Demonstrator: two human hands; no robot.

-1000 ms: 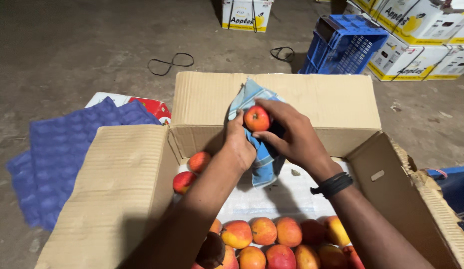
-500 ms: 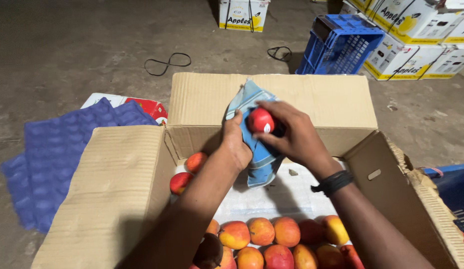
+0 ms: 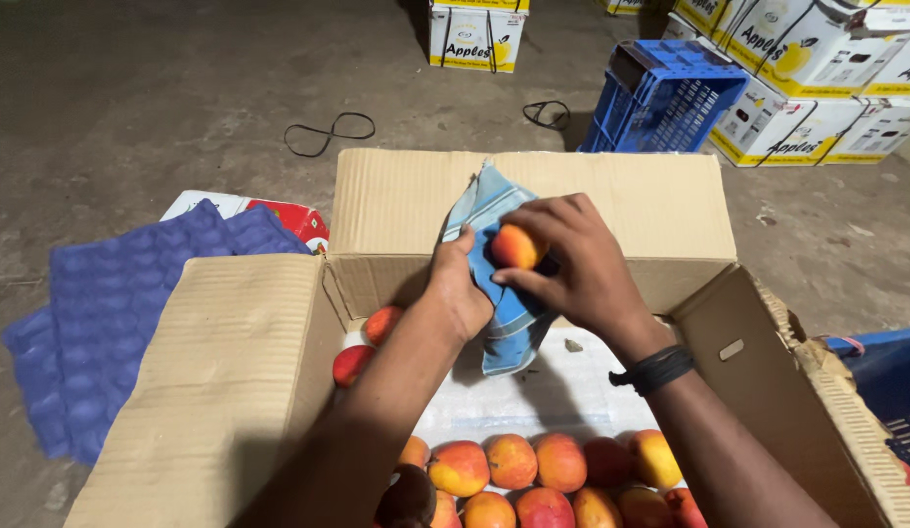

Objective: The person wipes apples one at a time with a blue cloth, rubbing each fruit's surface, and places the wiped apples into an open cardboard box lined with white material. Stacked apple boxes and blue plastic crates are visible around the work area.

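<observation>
Both hands met above the far half of an open cardboard box [image 3: 230,391]. The right hand [image 3: 572,264] grasped an orange-red apple [image 3: 516,246], fingers curled over its top and right side. The left hand [image 3: 460,293] clutched a blue checked cloth [image 3: 504,323] from beneath, pressing it against the apple's left side; the cloth's loose end hung down toward the box's white liner. A black band [image 3: 655,370] circled the right wrist.

Inside the box, a row of apples [image 3: 533,464] lay along the near edge, and two more apples [image 3: 367,342] sat in the far-left corner, just beside the left forearm. A dark shape at the near edge of the fruit may have been a spoiled apple, though the dim light made it hard to tell.

Left of the box, purple moulded fruit trays [image 3: 112,313] lay on the concrete floor. Far to the right stood a blue plastic crate [image 3: 660,98] beside white strapped cartons [image 3: 826,88].
</observation>
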